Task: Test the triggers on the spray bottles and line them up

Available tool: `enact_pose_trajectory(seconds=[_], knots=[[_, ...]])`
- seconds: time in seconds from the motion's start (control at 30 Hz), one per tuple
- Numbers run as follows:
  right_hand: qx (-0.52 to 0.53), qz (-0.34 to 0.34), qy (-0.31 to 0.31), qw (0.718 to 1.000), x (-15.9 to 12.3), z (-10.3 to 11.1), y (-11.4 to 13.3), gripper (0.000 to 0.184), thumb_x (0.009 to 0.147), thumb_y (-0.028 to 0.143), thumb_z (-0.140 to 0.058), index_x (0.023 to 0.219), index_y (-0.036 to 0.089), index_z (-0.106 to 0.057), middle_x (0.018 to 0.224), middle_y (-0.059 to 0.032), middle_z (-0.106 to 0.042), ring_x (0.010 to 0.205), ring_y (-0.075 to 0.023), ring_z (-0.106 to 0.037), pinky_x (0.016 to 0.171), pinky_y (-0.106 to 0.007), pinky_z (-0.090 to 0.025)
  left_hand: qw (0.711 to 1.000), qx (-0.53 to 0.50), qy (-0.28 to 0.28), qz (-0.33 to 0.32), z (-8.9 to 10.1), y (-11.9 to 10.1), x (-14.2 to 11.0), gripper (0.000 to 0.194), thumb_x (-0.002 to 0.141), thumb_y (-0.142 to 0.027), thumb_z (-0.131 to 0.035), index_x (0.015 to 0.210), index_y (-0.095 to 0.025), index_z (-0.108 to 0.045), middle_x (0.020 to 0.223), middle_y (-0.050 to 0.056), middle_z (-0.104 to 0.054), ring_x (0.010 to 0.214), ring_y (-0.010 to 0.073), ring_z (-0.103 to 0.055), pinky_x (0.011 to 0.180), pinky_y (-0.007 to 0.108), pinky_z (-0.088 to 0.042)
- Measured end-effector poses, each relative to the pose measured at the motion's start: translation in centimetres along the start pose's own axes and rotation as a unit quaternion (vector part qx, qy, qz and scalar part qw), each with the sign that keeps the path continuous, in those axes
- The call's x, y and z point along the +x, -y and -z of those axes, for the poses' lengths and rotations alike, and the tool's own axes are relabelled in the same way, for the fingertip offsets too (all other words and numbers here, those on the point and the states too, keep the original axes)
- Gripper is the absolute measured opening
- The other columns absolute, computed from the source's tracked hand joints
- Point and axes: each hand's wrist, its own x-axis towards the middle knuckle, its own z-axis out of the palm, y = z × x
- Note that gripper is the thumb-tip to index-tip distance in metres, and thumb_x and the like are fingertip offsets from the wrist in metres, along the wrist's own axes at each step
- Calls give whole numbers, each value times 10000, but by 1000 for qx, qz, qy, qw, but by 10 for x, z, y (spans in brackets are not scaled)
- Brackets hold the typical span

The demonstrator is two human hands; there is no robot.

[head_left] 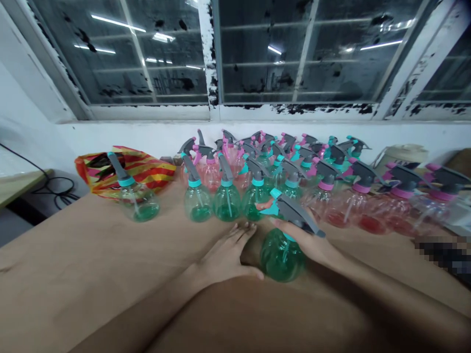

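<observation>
A green spray bottle (282, 257) with a teal collar and a grey-and-teal trigger head is held at its neck by my right hand (307, 240). My left hand (230, 252) lies open on the table just left of that bottle, fingers spread, its thumb close to the bottle's base. Whether the thumb touches it I cannot tell. Beyond my left fingertips, green spray bottles (227, 203) stand in a row, each with some liquid at the bottom. Pink-collared spray bottles (340, 211) continue the row to the right.
Behind the front row crowd several more pink and teal spray bottles (265, 147). One green spray bottle (140, 203) stands apart at left, before a red-and-yellow plastic bag (158, 171). A pale container (403, 154) sits back right. A window (147, 59) rises behind the wooden table (66, 274).
</observation>
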Motion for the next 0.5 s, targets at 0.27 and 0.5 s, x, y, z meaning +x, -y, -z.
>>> enact_pose_trajectory(seconds=[0.27,0.5], knots=[[47,0,13,999,9,6,-1,175,849,288,-572,1005,296,-651,940,-8,-698,887,-224,-650,825,-385,-483,996,80,-25,-29,-2,1,-3,772,876,-643,-429,1412,-96,-325,1467,135,-335,1371,244,-263,1105,416,-244],[11,-31,-8,999,9,10,-4,166,872,378,-544,987,292,-626,880,-4,-661,779,-198,-621,756,-372,-479,991,121,-28,-40,-2,0,-3,730,921,-617,-346,1394,-60,-356,1462,144,-335,1368,251,-268,1110,426,-229]])
